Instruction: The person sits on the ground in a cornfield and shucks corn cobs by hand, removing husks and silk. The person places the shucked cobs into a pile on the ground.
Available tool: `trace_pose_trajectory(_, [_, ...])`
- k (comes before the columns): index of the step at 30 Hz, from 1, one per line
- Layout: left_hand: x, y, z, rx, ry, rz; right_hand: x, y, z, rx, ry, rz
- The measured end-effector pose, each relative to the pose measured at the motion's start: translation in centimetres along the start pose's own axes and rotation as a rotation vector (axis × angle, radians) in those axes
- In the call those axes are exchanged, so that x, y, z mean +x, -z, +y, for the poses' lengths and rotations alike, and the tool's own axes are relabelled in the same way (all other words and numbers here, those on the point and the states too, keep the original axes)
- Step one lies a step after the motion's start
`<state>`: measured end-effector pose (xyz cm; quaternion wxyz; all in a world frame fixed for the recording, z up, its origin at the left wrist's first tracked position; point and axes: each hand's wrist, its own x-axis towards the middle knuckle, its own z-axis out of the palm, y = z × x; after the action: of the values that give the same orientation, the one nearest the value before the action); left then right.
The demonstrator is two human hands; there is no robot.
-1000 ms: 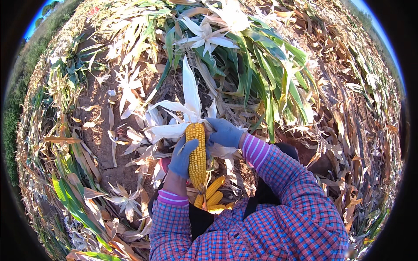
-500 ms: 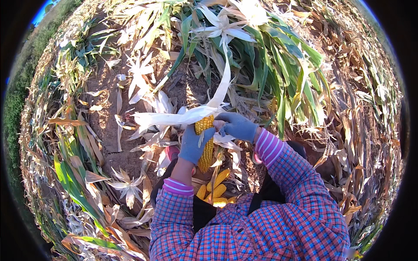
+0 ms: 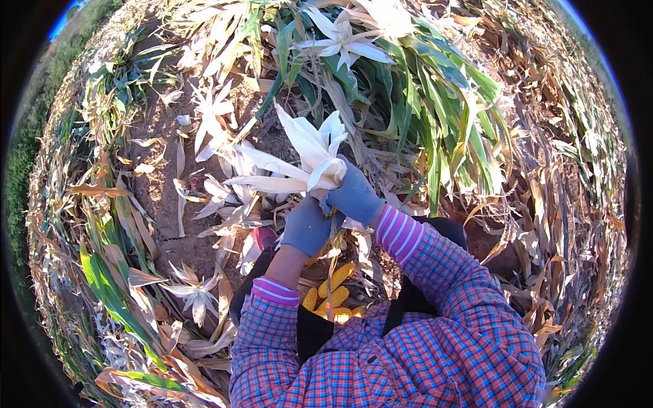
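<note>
Blue-grey knit-looking fabric gloves point(image 3: 307, 228) look matt; the red-and-blue checked shirt point(image 3: 422, 353) at 5 o'clock is soft cloth. At 11, pale cream petal-shaped husks point(image 3: 309, 146) look smooth, papery. Yellow tapered corn cobs point(image 3: 333, 298) at 6 look knobbly; brown soil point(image 3: 160, 190) at 9, rough.

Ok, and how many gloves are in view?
2: a grey-blue one on the left hand, another on the right hand, against the white husk. Any under the scattered husks would be hidden.
</note>
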<state>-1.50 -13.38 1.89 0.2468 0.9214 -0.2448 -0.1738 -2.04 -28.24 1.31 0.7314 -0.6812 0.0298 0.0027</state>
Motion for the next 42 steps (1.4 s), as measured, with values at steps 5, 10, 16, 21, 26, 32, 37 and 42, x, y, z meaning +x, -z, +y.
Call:
trace_pose_trajectory(5, [0.1,-0.2,-0.3,0.008,0.072,-0.027,1.1,0.1,1.5,-0.393,0.142,0.069])
trace_pose_trajectory(10, [-0.3,1.2,1.1,0.021,0.151,-0.065,1.5,0.3,0.5,0.073,-0.071,0.052])
trace_pose_trajectory(16, [-0.4,1.5,1.3,-0.093,0.163,-0.075,3.2,0.8,1.5,0.678,-0.296,0.079])
trace_pose_trajectory(21, [-0.4,0.8,1.1,-0.231,0.133,-0.029,3.5,1.2,-0.1,0.786,-0.355,0.057])
trace_pose_trajectory(26, [0.1,0.0,1.4,-0.329,0.141,-0.013,3.6,1.6,-0.9,0.589,-0.350,-0.005])
trace_pose_trajectory(32, [1.2,-2.4,1.0,-0.699,0.032,0.102,3.9,1.7,0.0,0.705,-0.179,0.159])
trace_pose_trajectory(37, [1.4,-2.2,2.5,-1.227,0.028,0.022,3.4,1.3,-2.2,0.813,-0.107,0.264])
trace_pose_trajectory(42, [1.2,-2.9,1.4,-1.610,0.034,-0.281,4.8,3.7,0.6,1.001,-0.098,-0.101])
